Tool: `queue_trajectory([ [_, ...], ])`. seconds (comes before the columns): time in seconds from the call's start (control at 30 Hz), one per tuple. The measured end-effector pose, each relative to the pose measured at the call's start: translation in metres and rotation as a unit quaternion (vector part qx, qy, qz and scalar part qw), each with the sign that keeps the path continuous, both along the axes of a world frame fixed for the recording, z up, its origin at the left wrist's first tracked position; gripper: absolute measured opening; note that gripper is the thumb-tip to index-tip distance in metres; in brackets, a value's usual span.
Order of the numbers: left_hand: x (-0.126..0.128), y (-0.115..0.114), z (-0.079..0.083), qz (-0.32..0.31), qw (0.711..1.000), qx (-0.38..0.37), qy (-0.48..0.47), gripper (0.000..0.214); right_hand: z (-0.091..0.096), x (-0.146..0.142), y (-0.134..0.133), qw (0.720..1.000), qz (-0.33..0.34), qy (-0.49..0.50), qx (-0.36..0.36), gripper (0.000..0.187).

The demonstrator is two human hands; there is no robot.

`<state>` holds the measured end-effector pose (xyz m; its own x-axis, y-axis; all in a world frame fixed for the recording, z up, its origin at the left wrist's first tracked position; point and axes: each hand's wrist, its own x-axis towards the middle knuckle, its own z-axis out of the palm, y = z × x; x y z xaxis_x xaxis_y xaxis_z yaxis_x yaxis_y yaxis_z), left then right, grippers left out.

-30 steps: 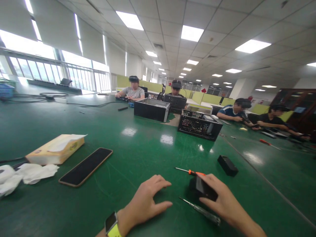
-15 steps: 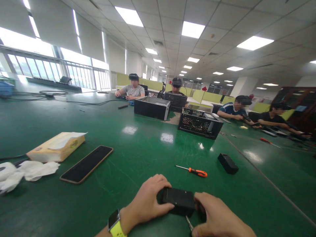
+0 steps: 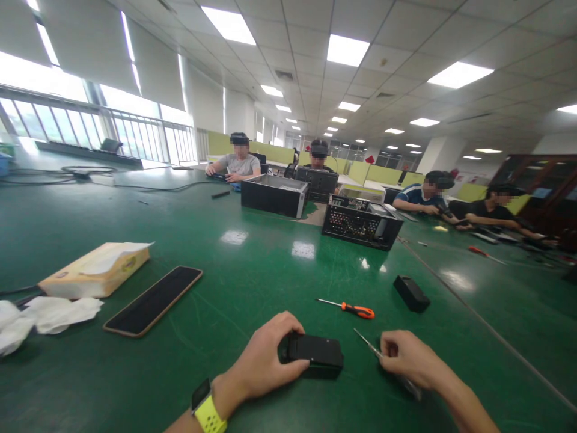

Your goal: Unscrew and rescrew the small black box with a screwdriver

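My left hand (image 3: 264,361) is closed round the left end of a small black box (image 3: 315,355) that rests on the green table (image 3: 252,270). A watch with a yellow strap sits on that wrist. My right hand (image 3: 408,358) is closed on a thin screwdriver with a clear handle (image 3: 367,344), whose metal tip points up and left toward the box. An orange-handled screwdriver (image 3: 354,309) lies just beyond both hands.
A second black box (image 3: 411,293) lies to the right. A phone (image 3: 153,299), a tissue box (image 3: 97,269) and crumpled tissues (image 3: 45,316) lie at the left. Open computer cases (image 3: 360,222) stand farther back, where several people sit working.
The right hand passed the black box to the left hand, let it go, moved right and picked up the clear-handled screwdriver. The left hand now holds the box alone.
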<state>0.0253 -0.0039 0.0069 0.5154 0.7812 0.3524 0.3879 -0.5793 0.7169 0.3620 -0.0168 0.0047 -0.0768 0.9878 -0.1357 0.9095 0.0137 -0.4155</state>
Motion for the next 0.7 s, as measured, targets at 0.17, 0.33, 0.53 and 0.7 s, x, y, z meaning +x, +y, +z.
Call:
queue_trajectory([
  [0.17,-0.001,-0.001,-0.001,-0.004,1.0,-0.022,0.014,0.033,0.0,0.01,0.004,0.999,0.027,0.043,0.0,0.011],
  [0.33,-0.001,-0.002,0.001,0.009,0.999,-0.03,0.033,0.033,-0.004,0.004,0.009,0.992,0.042,0.09,0.072,0.011],
  [0.53,-0.002,0.0,-0.001,-0.012,0.998,-0.063,0.013,0.035,-0.024,-0.004,0.032,0.954,-0.105,0.162,0.231,0.045],
  [0.7,-0.001,0.0,-0.003,-0.008,0.996,-0.09,0.009,0.04,-0.023,-0.01,0.041,0.932,-0.083,0.273,0.222,0.031],
])
